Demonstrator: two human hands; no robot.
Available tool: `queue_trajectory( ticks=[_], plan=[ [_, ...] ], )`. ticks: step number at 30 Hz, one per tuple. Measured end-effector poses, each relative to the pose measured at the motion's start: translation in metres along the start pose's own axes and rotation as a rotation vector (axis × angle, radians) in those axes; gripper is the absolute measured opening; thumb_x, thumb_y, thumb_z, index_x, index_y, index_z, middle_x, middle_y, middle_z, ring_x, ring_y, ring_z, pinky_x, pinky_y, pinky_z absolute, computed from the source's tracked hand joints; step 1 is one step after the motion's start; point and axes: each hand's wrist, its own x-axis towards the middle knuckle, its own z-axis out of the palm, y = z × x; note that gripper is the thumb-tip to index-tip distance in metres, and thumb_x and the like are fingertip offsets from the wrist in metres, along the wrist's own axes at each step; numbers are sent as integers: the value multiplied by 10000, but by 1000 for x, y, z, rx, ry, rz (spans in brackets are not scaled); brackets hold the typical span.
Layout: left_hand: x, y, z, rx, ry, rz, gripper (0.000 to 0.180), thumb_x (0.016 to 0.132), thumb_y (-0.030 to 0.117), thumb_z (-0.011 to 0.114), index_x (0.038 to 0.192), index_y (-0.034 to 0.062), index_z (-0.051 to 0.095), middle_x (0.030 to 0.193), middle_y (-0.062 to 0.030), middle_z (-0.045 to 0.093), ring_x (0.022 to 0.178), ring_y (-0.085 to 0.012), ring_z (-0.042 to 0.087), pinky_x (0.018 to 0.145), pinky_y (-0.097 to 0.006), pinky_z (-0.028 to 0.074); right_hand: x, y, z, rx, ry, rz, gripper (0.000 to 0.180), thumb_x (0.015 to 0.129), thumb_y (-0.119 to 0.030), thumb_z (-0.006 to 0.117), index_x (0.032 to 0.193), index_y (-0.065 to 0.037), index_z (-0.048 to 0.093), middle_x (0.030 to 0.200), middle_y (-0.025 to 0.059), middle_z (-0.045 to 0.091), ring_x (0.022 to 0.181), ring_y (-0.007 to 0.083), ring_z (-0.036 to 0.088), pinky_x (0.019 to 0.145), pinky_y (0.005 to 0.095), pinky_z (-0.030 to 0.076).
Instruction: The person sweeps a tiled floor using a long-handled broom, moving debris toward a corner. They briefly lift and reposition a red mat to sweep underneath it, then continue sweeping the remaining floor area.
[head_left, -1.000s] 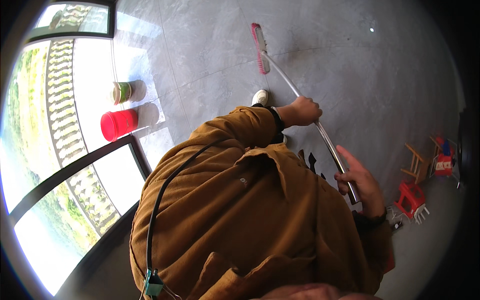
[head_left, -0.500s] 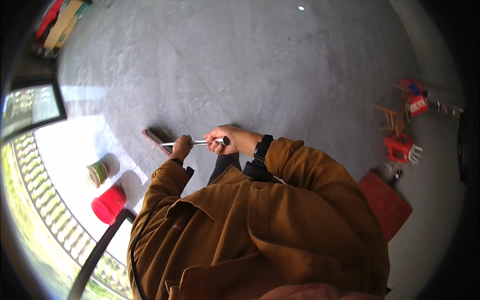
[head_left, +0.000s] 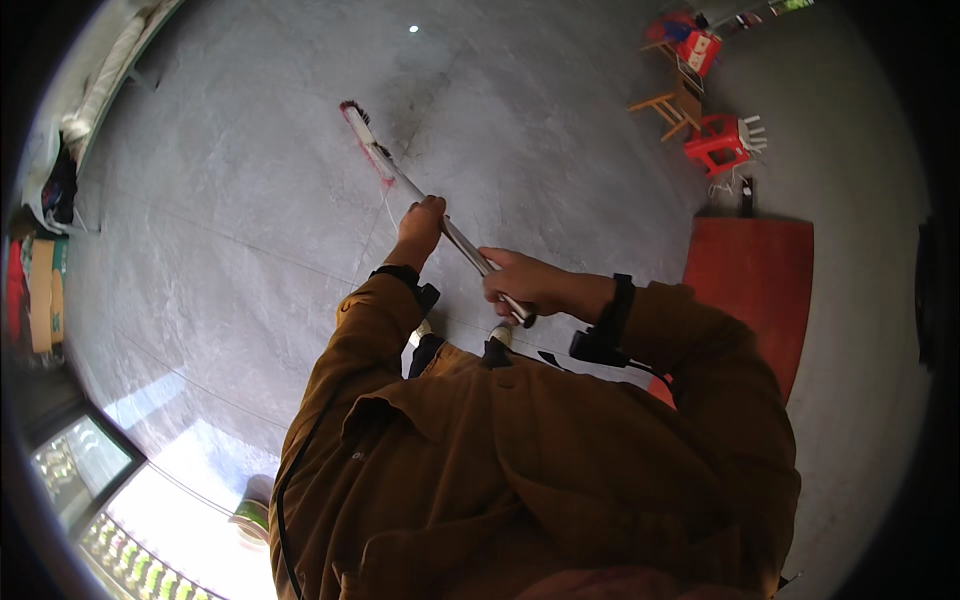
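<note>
A broom (head_left: 466, 246) with a silver metal handle slants from my body toward the far left. Its long narrow head (head_left: 359, 132), pale on top with dark bristles and reddish strands, is out over the grey floor; whether it touches is hard to tell. Partway down the handle, my left hand (head_left: 421, 226) is closed round it. My right hand (head_left: 527, 282) grips the handle close to its near end, which pokes out below the fingers. Both wrists carry black bands.
Grey concrete floor (head_left: 240, 200) spreads ahead. At right lie a red board (head_left: 752, 290), a red stool (head_left: 717, 143) and a wooden chair (head_left: 672, 108). A green-banded bucket (head_left: 252, 517) stands in bright light by the doorway at lower left. Cardboard (head_left: 42, 290) leans at far left.
My view has turned right. The broom head has swung outward, away from my body, and the handle now points forward-left instead of sideways. Both hands keep hold of it.
</note>
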Motion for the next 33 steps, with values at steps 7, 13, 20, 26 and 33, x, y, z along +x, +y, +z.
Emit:
queue_trajectory(
  ticks=[7, 13, 20, 26, 33],
  plan=[
    [1, 79, 34, -328, -416, 583, 505, 746, 126, 650, 1219, 101, 474, 1147, -122, 507, 1078, -312, 502, 911, -378, 425, -135, 98, -73, 229, 274, 253, 355, 740, -65, 505, 1084, 16, 475, 641, 0, 415, 474, 85, 386, 372, 230, 315],
    [-22, -20, 38, -434, -422, 95, 372, 778, 186, 665, 1104, 39, 562, 1064, -137, 596, 941, -278, 590, 766, -347, 494, -244, 156, -33, 286, 455, 460, 185, 862, -266, 588, 875, -83, 562, 627, -17, 488, 441, 61, 404, 362, 224, 301],
    [-153, -195, -22, -42, -304, -428, 294, 749, 252, 682, 991, 105, 602, 838, -91, 655, 810, -248, 633, 709, -354, 498, -274, 145, -13, 458, 500, 583, 158, 869, -194, 548, 780, -68, 518, 616, -30, 476, 420, 47, 375, 374, 190, 296],
    [-282, -199, -44, 5, -336, -695, 303, 755, 251, 681, 995, 80, 610, 876, -116, 661, 838, -248, 633, 727, -357, 497, -220, 142, -46, 299, 324, 424, 179, 875, -181, 527, 731, -80, 494, 604, -41, 458, 411, 42, 357, 371, 186, 281],
    [-321, -150, -31, -106, -540, -800, 308, 769, 249, 679, 1016, 78, 611, 897, -117, 656, 851, -246, 628, 752, -348, 491, -137, 130, -93, 852, -17, 457, 293, 890, -150, 478, 615, -141, 375, 570, -73, 382, 408, 32, 318, 367, 188, 247]
  ],
)
